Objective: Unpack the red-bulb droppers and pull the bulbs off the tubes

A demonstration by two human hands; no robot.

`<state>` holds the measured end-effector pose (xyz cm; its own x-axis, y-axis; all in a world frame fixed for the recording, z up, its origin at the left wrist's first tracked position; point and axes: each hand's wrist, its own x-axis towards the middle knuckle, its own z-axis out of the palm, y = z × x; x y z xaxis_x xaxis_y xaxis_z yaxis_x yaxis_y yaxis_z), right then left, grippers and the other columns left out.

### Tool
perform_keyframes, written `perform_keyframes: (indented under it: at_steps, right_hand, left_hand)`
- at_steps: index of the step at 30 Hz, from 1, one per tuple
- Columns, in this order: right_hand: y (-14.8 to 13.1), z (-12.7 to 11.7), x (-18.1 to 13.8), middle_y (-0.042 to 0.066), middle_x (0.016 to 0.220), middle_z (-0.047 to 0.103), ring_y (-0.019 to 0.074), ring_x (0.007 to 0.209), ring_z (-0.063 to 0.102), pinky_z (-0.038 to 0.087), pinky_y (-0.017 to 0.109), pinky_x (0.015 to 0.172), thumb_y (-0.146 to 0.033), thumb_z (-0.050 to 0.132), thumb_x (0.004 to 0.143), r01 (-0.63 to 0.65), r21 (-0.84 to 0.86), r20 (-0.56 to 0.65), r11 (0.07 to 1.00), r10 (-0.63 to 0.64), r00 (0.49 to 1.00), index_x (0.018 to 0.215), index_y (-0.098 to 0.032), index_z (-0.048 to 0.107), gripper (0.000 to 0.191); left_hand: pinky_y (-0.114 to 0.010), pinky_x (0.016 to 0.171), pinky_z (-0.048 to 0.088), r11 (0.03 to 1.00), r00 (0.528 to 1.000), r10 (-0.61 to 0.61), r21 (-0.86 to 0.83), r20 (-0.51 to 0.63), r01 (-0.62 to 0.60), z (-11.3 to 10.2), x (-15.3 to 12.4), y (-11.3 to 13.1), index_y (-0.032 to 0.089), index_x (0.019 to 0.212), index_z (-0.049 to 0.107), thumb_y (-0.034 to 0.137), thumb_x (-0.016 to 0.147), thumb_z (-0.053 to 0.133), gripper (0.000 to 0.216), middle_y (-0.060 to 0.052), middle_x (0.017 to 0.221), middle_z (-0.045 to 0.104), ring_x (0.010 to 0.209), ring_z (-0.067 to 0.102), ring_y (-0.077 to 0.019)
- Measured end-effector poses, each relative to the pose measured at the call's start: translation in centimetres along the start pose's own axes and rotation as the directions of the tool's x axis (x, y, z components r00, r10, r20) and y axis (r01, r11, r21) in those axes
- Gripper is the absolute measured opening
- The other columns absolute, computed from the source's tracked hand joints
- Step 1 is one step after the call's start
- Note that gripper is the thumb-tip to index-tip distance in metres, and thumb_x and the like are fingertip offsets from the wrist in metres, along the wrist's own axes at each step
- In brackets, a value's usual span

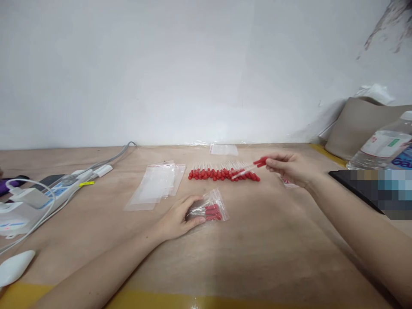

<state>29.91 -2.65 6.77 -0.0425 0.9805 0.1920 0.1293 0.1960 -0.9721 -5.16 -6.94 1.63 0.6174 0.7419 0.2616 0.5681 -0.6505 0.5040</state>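
My left hand [183,216] rests on the table with its thumb and fingers closed around a small clear zip bag [216,195]. Several red-ended pieces with thin pale shafts lie inside that bag. Between the thumb and fingers of my right hand [285,166] are red-ended sticks [260,162], their pale shafts pointing left and down. They are held above the right part of a row of similar red-ended sticks [222,174] on the table, red ends toward me. Exactly how many the right hand holds cannot be made out.
Flat clear bags [151,186] are stacked left of the row; another bag [223,149] lies by the wall. A power strip [58,193] with cables and a white mouse [16,267] are at left. A black flat object [350,186] and a water bottle [383,143] stand right.
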Motion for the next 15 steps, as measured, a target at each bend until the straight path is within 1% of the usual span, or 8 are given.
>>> perform_keyframes:
  at_steps: [2,4,6,8,9,10,13,15]
  right_hand:
    - [-0.5,0.7,0.8,0.004,0.089,0.068,0.0151,0.078,0.060,0.050,0.030,0.071,-0.037,0.069,0.065,0.105,-0.020,-0.124,0.994,-0.106,0.987,0.082,-0.022,0.068,0.023]
    - [-0.5,2.6,1.8,0.005,0.089,0.067,0.0164,0.083,0.060,0.049,0.032,0.074,-0.034,0.067,0.068,0.225,-0.103,-0.198,0.969,-0.241,0.950,0.085,-0.021,0.068,0.022]
    - [0.1,5.3,3.1,0.005,0.086,0.067,0.0168,0.080,0.060,0.049,0.033,0.072,-0.031,0.065,0.070,0.351,-0.220,-0.201,0.910,-0.394,0.897,0.086,-0.020,0.067,0.020]
    - [1.1,7.8,4.4,0.005,0.085,0.065,0.0164,0.078,0.060,0.048,0.032,0.074,-0.027,0.062,0.073,0.450,-0.409,-0.128,0.794,-0.538,0.833,0.084,-0.019,0.068,0.015]
    - [1.7,8.9,4.9,0.005,0.084,0.064,0.0162,0.079,0.059,0.047,0.032,0.075,-0.024,0.059,0.075,0.474,-0.497,-0.081,0.727,-0.582,0.809,0.084,-0.019,0.068,0.013]
    - [2.2,9.9,5.4,0.006,0.085,0.063,0.0159,0.079,0.058,0.047,0.031,0.076,-0.022,0.056,0.077,0.480,-0.574,-0.021,0.663,-0.598,0.801,0.085,-0.019,0.067,0.014]
    - [3.1,11.6,5.9,0.008,0.093,0.060,0.0160,0.083,0.057,0.044,0.029,0.076,-0.015,0.047,0.082,0.456,-0.740,0.161,0.495,-0.528,0.834,0.089,-0.017,0.066,0.021]
    - [3.3,12.0,5.8,0.009,0.093,0.060,0.0165,0.083,0.056,0.043,0.029,0.076,-0.015,0.046,0.082,0.454,-0.775,0.232,0.440,-0.469,0.852,0.085,-0.017,0.067,0.022]
  left_hand:
    - [-0.032,0.086,0.043,1.000,1.000,0.006,-0.007,0.007,-0.006,0.1,0.0,-0.1,0.023,0.119,0.042,0.040,0.081,0.052,0.043,-0.006,0.118,0.051,0.103,0.051,-0.0202]
    - [-0.032,0.086,0.043,1.000,1.000,0.008,-0.010,0.016,-0.008,0.2,0.1,0.0,0.023,0.119,0.042,0.040,0.082,0.052,0.043,-0.006,0.118,0.051,0.102,0.051,-0.0199]
    - [-0.032,0.087,0.043,1.000,1.000,0.018,-0.011,0.015,-0.018,0.2,0.0,0.0,0.022,0.119,0.043,0.040,0.082,0.052,0.042,-0.007,0.118,0.050,0.103,0.050,-0.0200]
    - [-0.032,0.087,0.042,0.999,0.999,0.032,-0.009,0.010,-0.032,0.1,0.0,0.1,0.022,0.118,0.043,0.039,0.082,0.052,0.041,-0.007,0.118,0.050,0.104,0.050,-0.0200]
    - [-0.032,0.087,0.042,0.999,0.999,0.037,-0.007,0.008,-0.037,0.1,0.0,0.2,0.022,0.118,0.043,0.039,0.082,0.051,0.040,-0.007,0.118,0.050,0.104,0.050,-0.0199]
    - [-0.032,0.087,0.042,0.999,0.999,0.039,-0.005,0.006,-0.039,0.0,0.0,0.3,0.022,0.118,0.043,0.039,0.083,0.051,0.039,-0.007,0.118,0.049,0.104,0.050,-0.0197]
    - [-0.031,0.087,0.042,0.999,0.999,0.041,-0.003,0.010,-0.041,-0.1,0.0,0.5,0.023,0.117,0.044,0.038,0.083,0.051,0.038,-0.006,0.117,0.050,0.103,0.050,-0.0189]
    - [-0.031,0.088,0.042,0.999,0.999,0.046,-0.005,0.005,-0.046,-0.1,0.0,0.6,0.023,0.116,0.045,0.038,0.083,0.051,0.037,-0.006,0.117,0.050,0.103,0.050,-0.0188]
